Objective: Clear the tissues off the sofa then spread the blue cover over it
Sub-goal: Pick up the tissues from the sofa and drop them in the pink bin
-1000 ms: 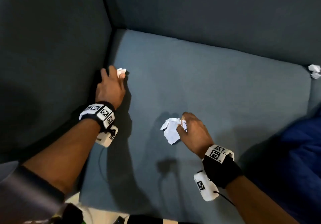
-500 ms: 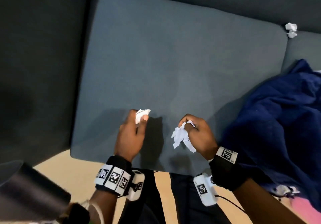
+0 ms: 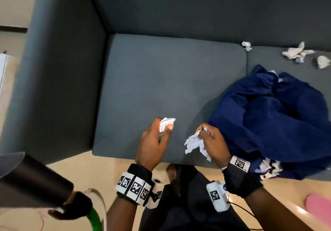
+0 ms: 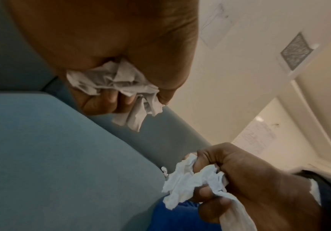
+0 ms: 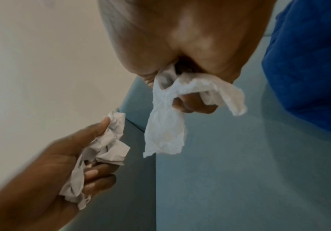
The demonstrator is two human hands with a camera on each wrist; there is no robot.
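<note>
My left hand (image 3: 157, 141) grips a crumpled white tissue (image 3: 165, 124) above the front edge of the grey sofa seat (image 3: 161, 80); the left wrist view shows that tissue (image 4: 113, 81) bunched under curled fingers. My right hand (image 3: 213, 141) holds a longer tissue (image 3: 194, 143) that hangs down, also seen as a dangling tissue (image 5: 166, 121) in the right wrist view. The two hands are close together, a little apart. The blue cover (image 3: 272, 119) lies heaped on the seat just right of my right hand. Several loose tissues (image 3: 297, 53) lie at the back right.
A small tissue ball (image 3: 246, 45) sits in the gap between cushions near the backrest. The sofa's left armrest (image 3: 59, 80) rises on the left. Beige floor (image 3: 100, 169) lies below the seat edge, with a pink object (image 3: 318, 207) at the lower right.
Both hands have lifted tissues from the seat and drawn back to its front edge. The view has pulled back, bringing the blue cover and more tissues into sight.
</note>
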